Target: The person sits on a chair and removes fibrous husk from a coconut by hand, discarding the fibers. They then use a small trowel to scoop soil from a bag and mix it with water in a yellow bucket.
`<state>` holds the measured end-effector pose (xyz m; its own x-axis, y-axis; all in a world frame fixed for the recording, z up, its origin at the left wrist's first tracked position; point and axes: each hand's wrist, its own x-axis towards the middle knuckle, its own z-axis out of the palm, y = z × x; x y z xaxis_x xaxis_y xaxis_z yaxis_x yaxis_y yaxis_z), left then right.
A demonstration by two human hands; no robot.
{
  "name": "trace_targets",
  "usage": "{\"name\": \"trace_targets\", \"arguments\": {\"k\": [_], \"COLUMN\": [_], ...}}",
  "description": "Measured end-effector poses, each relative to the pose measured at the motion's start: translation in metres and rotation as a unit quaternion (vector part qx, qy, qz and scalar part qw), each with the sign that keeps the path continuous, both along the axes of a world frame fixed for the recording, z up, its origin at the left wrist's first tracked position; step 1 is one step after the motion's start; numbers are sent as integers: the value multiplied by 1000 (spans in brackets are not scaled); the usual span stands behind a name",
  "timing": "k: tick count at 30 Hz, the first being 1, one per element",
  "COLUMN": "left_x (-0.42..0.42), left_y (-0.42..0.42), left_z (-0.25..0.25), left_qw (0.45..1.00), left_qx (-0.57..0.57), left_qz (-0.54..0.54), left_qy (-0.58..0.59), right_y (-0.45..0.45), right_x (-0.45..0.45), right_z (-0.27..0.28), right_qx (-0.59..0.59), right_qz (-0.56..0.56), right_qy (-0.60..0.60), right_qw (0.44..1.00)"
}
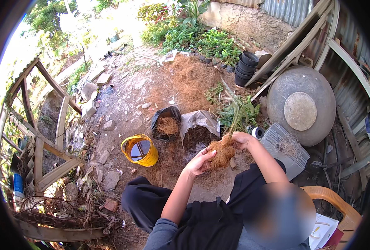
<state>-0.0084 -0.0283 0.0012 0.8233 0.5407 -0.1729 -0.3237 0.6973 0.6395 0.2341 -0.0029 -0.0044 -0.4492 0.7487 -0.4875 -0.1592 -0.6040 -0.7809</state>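
Note:
A ball of brown coconut fibre [224,154] is wrapped about the base of a leafy plant [237,117] held before my lap. My left hand [200,161] grips the fibre from the left, thumb on top. On the other side, my right hand [241,140] closes around the upper fibre and lower stems; some of its fingers are hidden. The plant's long green leaves point away from me, over ferns on the ground. Just beyond my hands lie an open pale sack [200,122] with dark loose material and a black bag [167,125] of coconut fibre.
A yellow bucket [140,150] of dark liquid stands left of the bags. Farther off spreads a fibre heap [191,78]. To the right are stacked black pots [246,68], a large round grey vessel [300,106] and a translucent plastic crate [283,150]. Wooden frames [63,122] border the left.

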Motion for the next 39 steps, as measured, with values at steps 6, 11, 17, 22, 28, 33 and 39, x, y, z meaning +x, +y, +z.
{"name": "trace_targets", "arguments": {"k": [6,11,17,22,28,33,39], "left_x": [3,2,6,9,22,20,20], "left_y": [-1,2,2,10,6,9,2], "left_z": [4,1,2,-13,-21,-16,-1], "left_qw": [1000,1000,996,992,953,928,910], "left_qx": [-4,10,-11,-49,27,97,190], "left_qz": [-11,6,84,112,298,325,317], "left_qy": [-10,11,-12,-21,52,156,186], "right_y": [-1,0,-6,-6,-4,-4,-6], "right_x": [-8,-12,-17,-29,-31,-42,-49], "right_z": [10,0,6,17,9,9,23], "right_qx": [-3,28,61,89,100,73,79], "right_qz": [-28,-53,-95,-152,-228,-280,-307], "right_qy": [50,81,126,103,42,5,10], "right_qw": [998,995,986,979,967,957,948]}}
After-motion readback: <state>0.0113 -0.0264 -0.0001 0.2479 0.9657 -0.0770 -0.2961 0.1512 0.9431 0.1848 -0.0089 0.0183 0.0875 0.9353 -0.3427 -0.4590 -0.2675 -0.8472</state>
